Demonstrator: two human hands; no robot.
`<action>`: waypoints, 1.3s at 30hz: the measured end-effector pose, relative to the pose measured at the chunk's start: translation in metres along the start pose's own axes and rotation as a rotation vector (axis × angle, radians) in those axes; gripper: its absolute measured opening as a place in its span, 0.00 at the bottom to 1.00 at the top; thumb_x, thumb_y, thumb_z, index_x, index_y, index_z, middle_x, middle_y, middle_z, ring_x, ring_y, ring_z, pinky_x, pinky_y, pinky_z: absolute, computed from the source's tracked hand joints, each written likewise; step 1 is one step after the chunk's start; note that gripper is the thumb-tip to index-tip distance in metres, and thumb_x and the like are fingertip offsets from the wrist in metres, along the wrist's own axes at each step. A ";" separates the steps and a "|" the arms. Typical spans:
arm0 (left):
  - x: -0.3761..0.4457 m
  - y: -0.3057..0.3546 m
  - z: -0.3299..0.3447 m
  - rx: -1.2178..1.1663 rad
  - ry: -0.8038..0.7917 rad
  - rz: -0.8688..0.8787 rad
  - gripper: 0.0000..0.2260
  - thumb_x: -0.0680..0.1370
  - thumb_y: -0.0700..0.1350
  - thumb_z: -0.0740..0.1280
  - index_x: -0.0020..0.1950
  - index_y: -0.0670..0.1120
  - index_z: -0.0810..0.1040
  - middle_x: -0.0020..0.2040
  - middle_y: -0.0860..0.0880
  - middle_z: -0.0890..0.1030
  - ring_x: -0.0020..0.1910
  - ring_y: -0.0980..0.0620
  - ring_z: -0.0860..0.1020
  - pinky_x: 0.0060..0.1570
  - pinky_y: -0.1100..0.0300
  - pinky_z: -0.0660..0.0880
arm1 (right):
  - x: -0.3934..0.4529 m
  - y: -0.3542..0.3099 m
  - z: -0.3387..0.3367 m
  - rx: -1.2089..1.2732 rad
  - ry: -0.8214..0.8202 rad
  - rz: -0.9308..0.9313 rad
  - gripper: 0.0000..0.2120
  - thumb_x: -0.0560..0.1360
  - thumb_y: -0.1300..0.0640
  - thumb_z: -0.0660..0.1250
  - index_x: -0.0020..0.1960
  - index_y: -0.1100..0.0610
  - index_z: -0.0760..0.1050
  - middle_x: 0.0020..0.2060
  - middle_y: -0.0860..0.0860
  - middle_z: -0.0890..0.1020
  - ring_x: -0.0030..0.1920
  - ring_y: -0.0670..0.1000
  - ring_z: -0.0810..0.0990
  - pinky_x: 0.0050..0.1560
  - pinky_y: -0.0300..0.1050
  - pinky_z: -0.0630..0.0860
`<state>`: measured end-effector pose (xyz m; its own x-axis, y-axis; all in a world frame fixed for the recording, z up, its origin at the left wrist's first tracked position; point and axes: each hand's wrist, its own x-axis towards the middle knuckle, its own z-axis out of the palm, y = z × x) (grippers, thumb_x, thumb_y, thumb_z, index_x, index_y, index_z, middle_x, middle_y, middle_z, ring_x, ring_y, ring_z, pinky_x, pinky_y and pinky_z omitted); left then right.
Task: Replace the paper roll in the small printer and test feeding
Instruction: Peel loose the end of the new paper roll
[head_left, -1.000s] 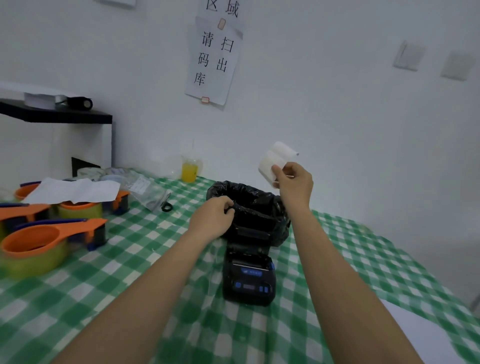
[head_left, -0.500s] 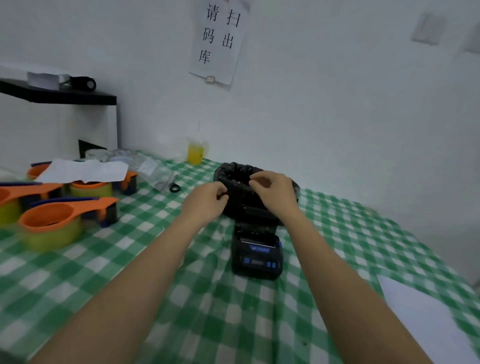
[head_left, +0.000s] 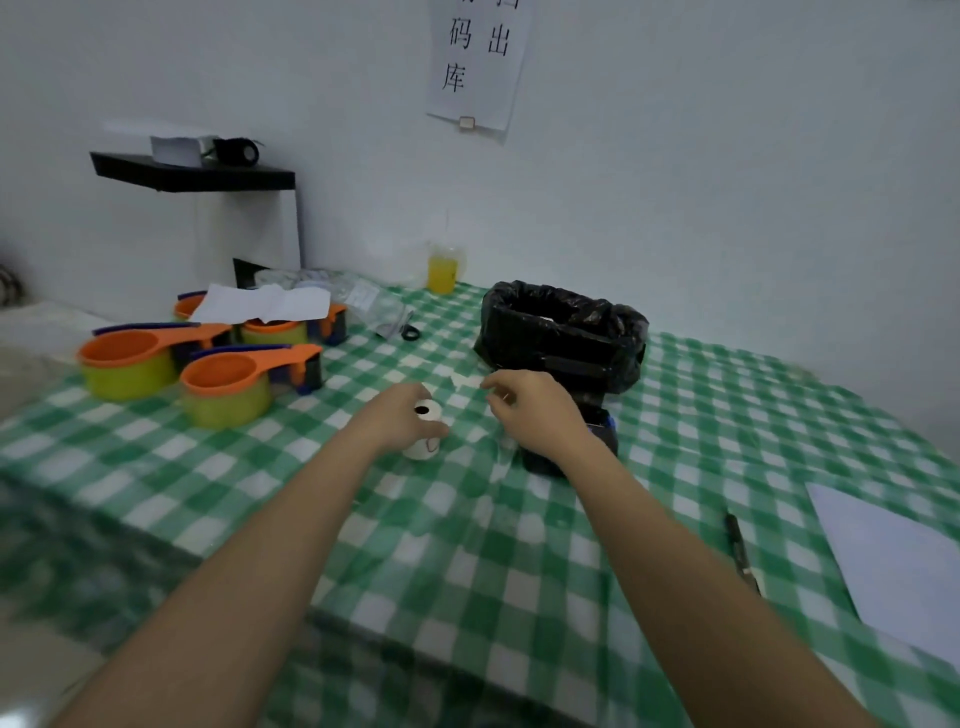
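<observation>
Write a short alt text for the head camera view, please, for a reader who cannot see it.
On a green checked tablecloth, a person's left hand holds a white paper roll while the right hand hovers over a small black printer, mostly hiding it. Behind stands a black-lined bin; orange and green scoops sit to the left.

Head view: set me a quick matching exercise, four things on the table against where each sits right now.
Things:
1. paper roll
2. printer
3. pen
4. yellow drink cup

Places:
A. by the wall, behind the black bin bag
B. in the left hand
C. mostly hidden behind the right hand
D. lying beside the white sheet, at the right

Pairs: 1-B, 2-C, 3-D, 4-A
</observation>
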<state>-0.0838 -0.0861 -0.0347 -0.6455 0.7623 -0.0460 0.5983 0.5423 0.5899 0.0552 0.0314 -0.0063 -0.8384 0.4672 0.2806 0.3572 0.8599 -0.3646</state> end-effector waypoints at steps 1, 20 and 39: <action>-0.001 -0.002 0.000 -0.027 0.022 0.010 0.28 0.71 0.55 0.71 0.67 0.44 0.71 0.66 0.43 0.75 0.59 0.44 0.75 0.50 0.54 0.73 | -0.002 0.001 0.002 0.010 -0.008 0.012 0.13 0.78 0.55 0.61 0.61 0.53 0.77 0.53 0.53 0.82 0.50 0.53 0.80 0.50 0.53 0.79; -0.022 0.067 0.015 -1.033 -0.010 0.160 0.15 0.75 0.52 0.67 0.55 0.44 0.79 0.55 0.44 0.82 0.54 0.47 0.80 0.55 0.53 0.78 | -0.044 0.021 -0.009 0.653 0.336 -0.060 0.14 0.72 0.57 0.71 0.58 0.54 0.79 0.55 0.49 0.81 0.55 0.45 0.79 0.56 0.43 0.79; -0.031 0.102 0.021 -0.726 0.178 0.284 0.18 0.78 0.59 0.54 0.55 0.47 0.72 0.48 0.49 0.75 0.44 0.54 0.75 0.42 0.61 0.71 | -0.049 0.026 -0.018 0.269 0.600 -0.070 0.12 0.76 0.51 0.65 0.54 0.54 0.82 0.51 0.48 0.82 0.55 0.47 0.73 0.56 0.28 0.64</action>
<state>0.0073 -0.0465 0.0098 -0.6176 0.7358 0.2776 0.3319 -0.0762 0.9402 0.1131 0.0345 -0.0140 -0.4532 0.5125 0.7294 0.1297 0.8474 -0.5149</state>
